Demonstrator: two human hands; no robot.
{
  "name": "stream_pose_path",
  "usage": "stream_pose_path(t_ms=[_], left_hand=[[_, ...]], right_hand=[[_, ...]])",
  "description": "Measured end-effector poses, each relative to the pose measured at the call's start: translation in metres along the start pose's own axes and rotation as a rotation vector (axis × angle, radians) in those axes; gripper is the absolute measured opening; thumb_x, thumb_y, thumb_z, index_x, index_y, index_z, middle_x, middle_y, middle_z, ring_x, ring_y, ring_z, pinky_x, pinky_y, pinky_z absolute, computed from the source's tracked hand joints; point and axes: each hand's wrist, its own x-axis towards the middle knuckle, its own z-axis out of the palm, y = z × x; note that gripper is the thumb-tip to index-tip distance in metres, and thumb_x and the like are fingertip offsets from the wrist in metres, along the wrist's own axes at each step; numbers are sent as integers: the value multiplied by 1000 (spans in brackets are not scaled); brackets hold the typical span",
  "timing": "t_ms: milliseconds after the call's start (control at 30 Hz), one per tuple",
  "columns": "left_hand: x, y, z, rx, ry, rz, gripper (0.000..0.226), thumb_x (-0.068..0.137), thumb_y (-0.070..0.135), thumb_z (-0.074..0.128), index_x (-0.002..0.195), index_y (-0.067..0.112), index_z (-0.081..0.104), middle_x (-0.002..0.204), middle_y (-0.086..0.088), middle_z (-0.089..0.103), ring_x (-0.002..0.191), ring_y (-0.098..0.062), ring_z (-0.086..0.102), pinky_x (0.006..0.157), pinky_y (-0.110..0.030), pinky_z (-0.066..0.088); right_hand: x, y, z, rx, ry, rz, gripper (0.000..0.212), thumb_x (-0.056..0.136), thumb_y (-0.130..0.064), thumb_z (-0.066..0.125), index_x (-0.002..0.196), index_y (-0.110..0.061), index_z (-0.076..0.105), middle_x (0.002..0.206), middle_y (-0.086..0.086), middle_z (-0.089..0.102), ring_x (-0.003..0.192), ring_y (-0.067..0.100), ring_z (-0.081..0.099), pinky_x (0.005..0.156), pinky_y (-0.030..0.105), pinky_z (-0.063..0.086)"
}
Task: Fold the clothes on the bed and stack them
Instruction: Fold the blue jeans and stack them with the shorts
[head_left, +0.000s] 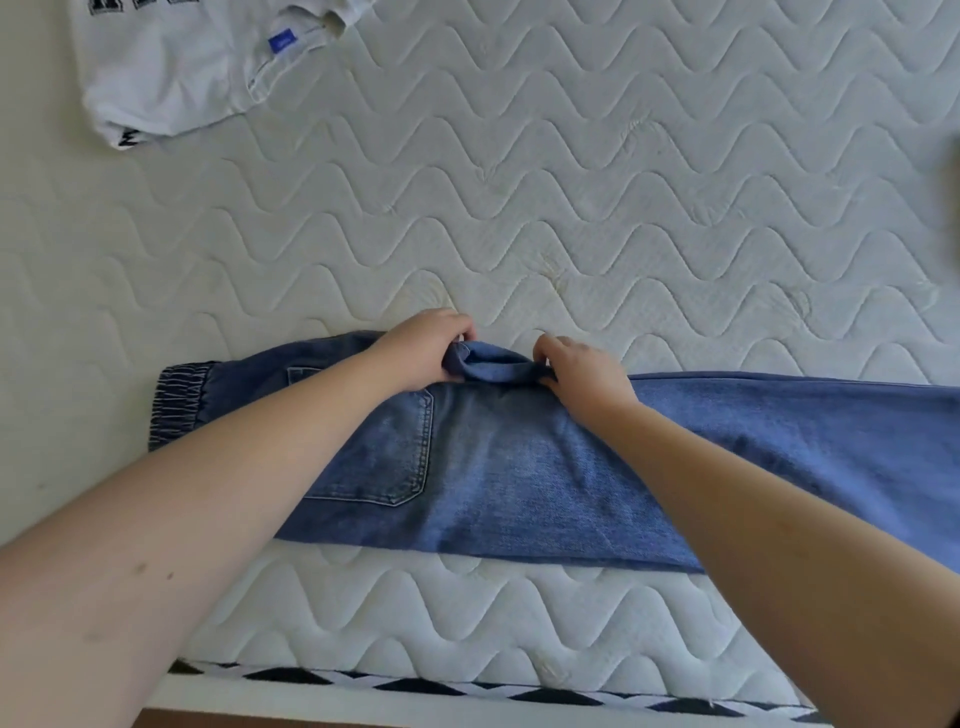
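Two bare hands, one garment in work, one garment set aside. Far left, top: white printed cotton T-shirt (171, 67) with a small blue label, loosely folded on the quilted wave-stitched white mattress (623, 182); its upper part is cut off by the frame edge and the black lettering cannot be read. Left of centre: blue denim jeans with an elasticated waistband (493, 467), lying flat across the near part of the mattress, waistband to the left, back pocket upward, legs running out of view at the right edge. Left hand (423, 353): fingers curled, gripping a bunched fold of denim at the far edge of the jeans. Right hand (582, 371): fingers bent over the same fold, pinching it; fingertips hidden in the cloth. Right edge: a dark blurred shape, unidentifiable.
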Motion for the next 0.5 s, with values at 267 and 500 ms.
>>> stream_pose_path(t_ms=[267, 500], left_hand=[[-16, 13, 21, 190, 22, -33, 43, 78, 49, 70, 113, 27, 61, 108, 1, 60, 105, -22, 53, 89, -35, 41], [16, 35, 14, 125, 93, -162, 39, 90, 58, 52, 104, 23, 62, 110, 2, 61, 104, -21, 57, 86, -36, 43]], right_hand=[[-37, 20, -4, 136, 162, 97, 28, 99, -40, 51, 107, -18, 66, 101, 3, 65, 95, 26, 58, 74, 38, 45], [-36, 57, -22, 63, 28, 231, 26, 92, -30, 66, 114, -18, 64, 115, 4, 57, 101, 27, 58, 80, 40, 51]])
